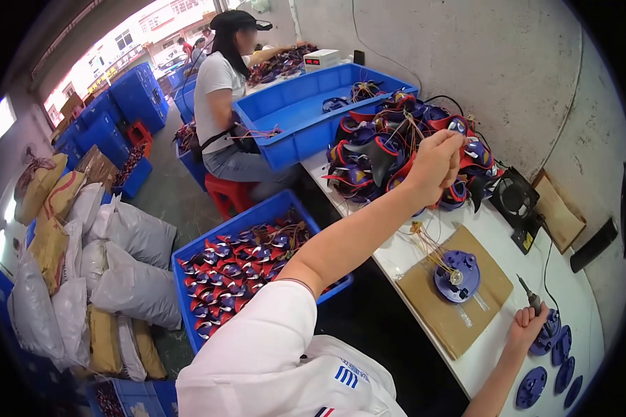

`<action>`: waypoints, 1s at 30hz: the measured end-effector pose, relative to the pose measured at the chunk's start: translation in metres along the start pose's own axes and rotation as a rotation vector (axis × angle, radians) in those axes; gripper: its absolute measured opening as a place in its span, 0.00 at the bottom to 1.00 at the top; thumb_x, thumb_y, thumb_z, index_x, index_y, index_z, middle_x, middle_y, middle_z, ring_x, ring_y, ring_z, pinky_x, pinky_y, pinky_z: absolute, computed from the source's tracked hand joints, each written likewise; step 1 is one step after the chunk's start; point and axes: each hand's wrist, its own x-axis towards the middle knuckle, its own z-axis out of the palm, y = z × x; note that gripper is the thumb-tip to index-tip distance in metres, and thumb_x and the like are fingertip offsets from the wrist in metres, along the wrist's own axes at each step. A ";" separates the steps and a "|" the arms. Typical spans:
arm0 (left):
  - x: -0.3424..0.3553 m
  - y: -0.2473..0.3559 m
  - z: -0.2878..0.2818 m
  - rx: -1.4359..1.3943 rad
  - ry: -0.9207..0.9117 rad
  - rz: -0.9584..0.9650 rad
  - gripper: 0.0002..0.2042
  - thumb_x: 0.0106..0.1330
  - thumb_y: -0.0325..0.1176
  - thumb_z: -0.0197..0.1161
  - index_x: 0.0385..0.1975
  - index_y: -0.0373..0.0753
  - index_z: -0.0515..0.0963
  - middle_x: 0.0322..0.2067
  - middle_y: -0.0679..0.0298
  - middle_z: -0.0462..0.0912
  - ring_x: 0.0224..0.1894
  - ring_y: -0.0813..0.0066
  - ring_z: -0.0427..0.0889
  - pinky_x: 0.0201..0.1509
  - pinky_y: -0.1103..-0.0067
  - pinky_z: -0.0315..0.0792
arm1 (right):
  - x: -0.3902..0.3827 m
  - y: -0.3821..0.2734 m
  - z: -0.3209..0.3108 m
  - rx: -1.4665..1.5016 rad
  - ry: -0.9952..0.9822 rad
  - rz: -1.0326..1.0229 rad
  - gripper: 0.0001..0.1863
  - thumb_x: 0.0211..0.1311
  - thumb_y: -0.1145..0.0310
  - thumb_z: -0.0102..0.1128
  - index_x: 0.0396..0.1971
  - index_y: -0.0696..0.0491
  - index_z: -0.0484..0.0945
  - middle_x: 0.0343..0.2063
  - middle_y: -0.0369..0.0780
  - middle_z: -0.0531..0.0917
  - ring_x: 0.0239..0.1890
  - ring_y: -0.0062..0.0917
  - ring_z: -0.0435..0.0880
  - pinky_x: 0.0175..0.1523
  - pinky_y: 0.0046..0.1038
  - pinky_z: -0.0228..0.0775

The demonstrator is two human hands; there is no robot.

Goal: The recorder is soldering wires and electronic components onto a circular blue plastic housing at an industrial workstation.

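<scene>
My left hand (435, 167) is stretched out over a heap of red, blue and black plastic parts with wires (379, 156). Its fingers are closed, and whatever they may pinch is too small to make out. At the lower right my right hand (525, 332) grips a soldering iron (533, 299), its thin tip pointing away from me. Between the hands, a round blue plastic base (457, 274) with a small clear bulb and loose wires lies on a cardboard sheet (431, 306). Several more blue discs (532, 387) lie beside my right hand.
A large blue tray (306, 132) stands at the table's far end, with a seated co-worker (219, 104) beyond it. A black fan (515, 194) is by the wall. A blue crate (188, 299) of red and blue parts sits left; sacks (135, 285) are piled farther left.
</scene>
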 end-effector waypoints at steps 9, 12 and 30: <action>0.045 0.056 0.004 -0.176 0.176 0.207 0.03 0.66 0.32 0.49 0.34 0.43 0.69 0.12 0.73 0.61 0.10 0.84 0.54 0.11 0.85 0.45 | 0.029 0.006 -0.023 0.024 0.002 -0.076 0.09 0.63 0.66 0.50 0.24 0.50 0.65 0.06 0.26 0.57 0.06 0.11 0.47 0.11 0.15 0.40; 0.063 0.068 0.005 -0.249 0.152 0.234 0.04 0.65 0.32 0.48 0.35 0.43 0.68 0.13 0.71 0.62 0.10 0.82 0.56 0.11 0.84 0.47 | 0.026 0.007 -0.023 0.021 0.008 -0.074 0.10 0.63 0.66 0.50 0.24 0.49 0.65 0.06 0.26 0.57 0.06 0.11 0.47 0.11 0.15 0.40; 0.172 0.107 -0.020 0.977 0.560 1.253 0.11 0.64 0.30 0.47 0.36 0.34 0.77 0.18 0.58 0.76 0.15 0.69 0.70 0.17 0.79 0.63 | 0.027 0.009 -0.013 0.036 -0.129 -0.031 0.09 0.63 0.65 0.49 0.29 0.55 0.72 0.07 0.25 0.57 0.05 0.10 0.49 0.12 0.14 0.40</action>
